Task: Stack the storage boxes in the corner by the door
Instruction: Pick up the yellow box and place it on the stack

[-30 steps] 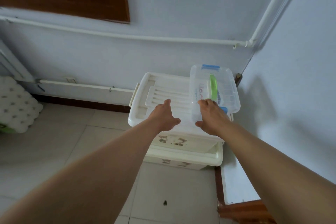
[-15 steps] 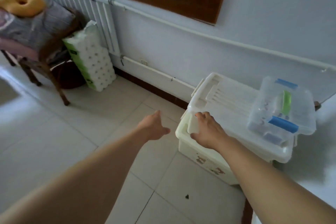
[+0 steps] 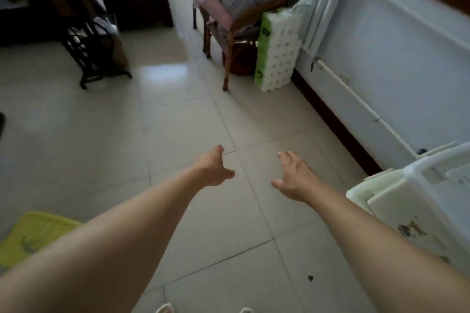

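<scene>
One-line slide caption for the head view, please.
Both hands, left and right, open and empty over floor tiles; stacked storage boxes at right.

Stacked storage boxes (image 3: 417, 201) cut off at right edge.

Bare forearms, no sleeves, ringless hands (image 3: 213, 168), pale slipper toes (image 3: 165, 309).

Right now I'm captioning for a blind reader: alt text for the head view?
Two bare, empty hands, left hand and right hand, reach out over tiled floor; stacked white storage boxes sit at right.
</scene>
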Motion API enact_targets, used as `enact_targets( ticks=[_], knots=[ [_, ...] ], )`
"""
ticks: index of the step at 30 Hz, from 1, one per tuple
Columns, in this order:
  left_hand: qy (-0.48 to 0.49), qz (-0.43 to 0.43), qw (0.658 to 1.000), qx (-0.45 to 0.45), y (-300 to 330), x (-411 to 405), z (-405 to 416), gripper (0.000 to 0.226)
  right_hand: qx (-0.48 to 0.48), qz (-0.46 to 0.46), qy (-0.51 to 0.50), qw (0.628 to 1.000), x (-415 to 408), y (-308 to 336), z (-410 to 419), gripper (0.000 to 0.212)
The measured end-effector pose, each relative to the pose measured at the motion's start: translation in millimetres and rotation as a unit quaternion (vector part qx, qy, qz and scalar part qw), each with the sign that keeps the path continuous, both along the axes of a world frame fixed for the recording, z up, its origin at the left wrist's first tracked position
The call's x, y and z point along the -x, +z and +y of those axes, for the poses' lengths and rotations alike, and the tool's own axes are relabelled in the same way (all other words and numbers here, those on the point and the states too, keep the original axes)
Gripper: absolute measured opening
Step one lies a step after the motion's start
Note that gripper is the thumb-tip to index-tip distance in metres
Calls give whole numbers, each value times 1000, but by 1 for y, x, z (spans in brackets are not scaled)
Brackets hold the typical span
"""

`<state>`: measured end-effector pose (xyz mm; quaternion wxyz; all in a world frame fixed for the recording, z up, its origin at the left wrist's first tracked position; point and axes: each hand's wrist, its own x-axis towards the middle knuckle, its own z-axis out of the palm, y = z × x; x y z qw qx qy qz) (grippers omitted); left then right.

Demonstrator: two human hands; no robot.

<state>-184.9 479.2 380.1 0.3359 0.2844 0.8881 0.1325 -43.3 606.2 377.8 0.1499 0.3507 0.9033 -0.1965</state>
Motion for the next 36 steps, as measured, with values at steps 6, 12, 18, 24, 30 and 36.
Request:
enact_targets(
  ticks=[6, 12, 18, 24, 30, 36],
  knots=[
    [110, -6, 994, 3, -15, 74, -128, 72, 3, -18, 92, 996, 97, -13, -99, 72],
    [205, -12, 979, 9, -32, 161, -286, 70, 8, -17, 181, 983, 208, -26, -241, 67],
    [322, -31, 946, 29, -59, 219, -435, 67, 29, -30, 267, 963, 297, -53, -366, 61],
    [406, -55, 911, 52, -91, 260, -535, 68, 44, -41, 338, 939, 377, -81, -453, 60],
    [486, -77, 868, 58, -130, 309, -589, 66, 60, -56, 400, 913, 459, -127, -510, 61],
    [539, -100, 833, 78, -205, 353, -625, 61, 81, -79, 440, 891, 531, -207, -555, 61]
  ],
)
